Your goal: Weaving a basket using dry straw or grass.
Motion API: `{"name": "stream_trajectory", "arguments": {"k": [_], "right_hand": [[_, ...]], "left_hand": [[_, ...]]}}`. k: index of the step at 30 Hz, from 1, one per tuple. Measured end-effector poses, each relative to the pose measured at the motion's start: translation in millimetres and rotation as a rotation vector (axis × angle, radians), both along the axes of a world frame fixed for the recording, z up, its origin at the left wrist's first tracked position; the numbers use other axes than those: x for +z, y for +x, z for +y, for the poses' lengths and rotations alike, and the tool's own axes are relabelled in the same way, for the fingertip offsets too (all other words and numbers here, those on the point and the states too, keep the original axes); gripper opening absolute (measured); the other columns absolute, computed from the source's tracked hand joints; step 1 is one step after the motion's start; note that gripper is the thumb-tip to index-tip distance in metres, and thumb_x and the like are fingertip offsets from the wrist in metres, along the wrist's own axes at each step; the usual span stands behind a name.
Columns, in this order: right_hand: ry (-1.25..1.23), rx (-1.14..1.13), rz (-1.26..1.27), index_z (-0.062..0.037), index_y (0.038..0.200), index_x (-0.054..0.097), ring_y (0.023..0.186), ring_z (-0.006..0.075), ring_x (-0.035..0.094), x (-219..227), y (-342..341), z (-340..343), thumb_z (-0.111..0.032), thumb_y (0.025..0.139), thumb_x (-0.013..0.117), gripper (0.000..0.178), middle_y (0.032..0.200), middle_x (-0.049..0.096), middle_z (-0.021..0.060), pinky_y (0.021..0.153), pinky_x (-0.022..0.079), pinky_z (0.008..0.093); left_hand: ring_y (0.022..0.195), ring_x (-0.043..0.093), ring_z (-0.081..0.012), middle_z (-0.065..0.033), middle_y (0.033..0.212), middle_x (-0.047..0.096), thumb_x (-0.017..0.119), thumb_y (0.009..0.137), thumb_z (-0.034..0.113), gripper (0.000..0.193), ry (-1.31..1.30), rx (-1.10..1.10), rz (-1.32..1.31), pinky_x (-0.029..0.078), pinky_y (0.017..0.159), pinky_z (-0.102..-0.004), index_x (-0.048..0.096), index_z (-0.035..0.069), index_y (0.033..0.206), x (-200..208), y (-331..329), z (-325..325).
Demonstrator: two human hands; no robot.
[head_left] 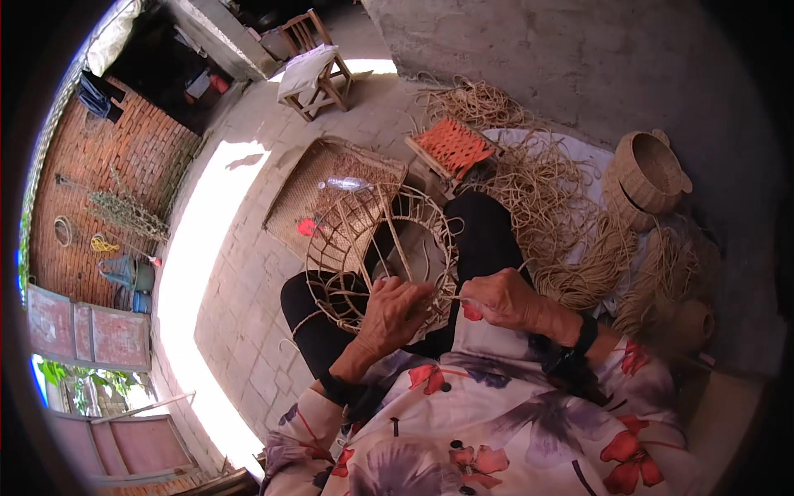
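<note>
A round, open basket frame (319,208) of thin ribs rests on my lap between my knees, with long crossing strips over its opening. My left hand (392,312) is closed at the frame's near edge, its fingers bent round a rib or strand partly hidden beneath them. My right hand (501,299), just to the right, is closed in a pinch on a thin tan cord (447,297). This cord stretches between the two hands. Loose strand ends curl out at the frame's left and right sides.
A large heap of straw rope (538,202) lies to the right on a white sheet. Beyond it stands a woven basket (649,169). Ahead are a low stool with orange webbing (453,147) and a woven mat (289,194) bearing a clear bottle (347,183). A wooden chair (318,74) stands farther off.
</note>
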State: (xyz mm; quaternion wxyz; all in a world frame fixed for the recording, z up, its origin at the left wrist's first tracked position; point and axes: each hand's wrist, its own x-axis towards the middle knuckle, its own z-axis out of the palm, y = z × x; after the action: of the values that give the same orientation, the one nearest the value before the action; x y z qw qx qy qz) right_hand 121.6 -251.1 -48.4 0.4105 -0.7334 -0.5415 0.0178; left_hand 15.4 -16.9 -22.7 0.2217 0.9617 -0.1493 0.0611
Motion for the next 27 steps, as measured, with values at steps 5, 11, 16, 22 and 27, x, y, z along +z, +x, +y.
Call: {"name": "stream_trajectory", "arguments": {"k": [5, 11, 16, 22, 27], "right_hand": [[-0.118, 0.023, -0.133, -0.0085, 0.082, 0.058, 0.064, 0.0292, 0.067, -3, -9, -4, -0.010, 0.079, 0.065, 0.008, 0.067, 0.061, 0.0087, 0.055, 0.053, 0.0394], [-0.147, -0.005, -0.255, -0.0099, 0.079, 0.058, 0.063, 0.0258, 0.065, 1, -13, 4, -0.014, 0.076, 0.068, 0.011, 0.067, 0.059, 0.0060, 0.055, 0.050, 0.0390], [-0.126, -0.086, -0.450, -0.0115, 0.074, 0.060, 0.068, 0.0231, 0.060, 9, -13, 3, -0.016, 0.074, 0.070, 0.011, 0.069, 0.057, 0.0052, 0.065, 0.041, 0.0396], [-0.256, -0.115, -0.344, -0.0108, 0.073, 0.061, 0.069, 0.0241, 0.061, -4, -17, 24, -0.014, 0.072, 0.069, 0.009, 0.069, 0.059, 0.0049, 0.067, 0.040, 0.0402], [-0.230, -0.173, -0.193, -0.0094, 0.081, 0.064, 0.078, 0.0278, 0.067, -3, -13, 34, -0.014, 0.077, 0.064, 0.006, 0.073, 0.063, 0.0081, 0.071, 0.045, 0.0434]], "left_hand": [[0.078, 0.055, -0.0241, -0.0012, 0.078, 0.065, 0.074, 0.077, 0.021, 0.030, -0.072, 0.041, 0.054, 0.036, 0.077, -0.0391, 0.066, 0.016, 0.105, 4, 6, -2], [0.070, 0.065, -0.0296, -0.0055, 0.069, 0.066, 0.073, 0.074, 0.019, 0.029, -0.123, 0.048, 0.231, 0.046, 0.067, -0.0438, 0.064, 0.016, 0.102, 2, 35, -5], [0.059, 0.065, -0.0371, -0.0116, 0.063, 0.064, 0.069, 0.073, 0.013, 0.043, 0.192, 0.057, 0.204, 0.048, 0.057, -0.0477, 0.056, 0.015, 0.114, 1, 43, -17], [0.063, 0.066, -0.0408, -0.0152, 0.065, 0.065, 0.062, 0.078, 0.016, 0.049, 0.317, 0.097, 0.128, 0.048, 0.056, -0.0516, 0.049, 0.019, 0.125, -2, 36, -37], [0.068, 0.069, -0.0302, -0.0117, 0.070, 0.067, 0.068, 0.080, 0.011, 0.051, -0.230, 0.286, 0.420, 0.050, 0.058, -0.0445, 0.050, 0.016, 0.127, -3, 43, -21]]}}
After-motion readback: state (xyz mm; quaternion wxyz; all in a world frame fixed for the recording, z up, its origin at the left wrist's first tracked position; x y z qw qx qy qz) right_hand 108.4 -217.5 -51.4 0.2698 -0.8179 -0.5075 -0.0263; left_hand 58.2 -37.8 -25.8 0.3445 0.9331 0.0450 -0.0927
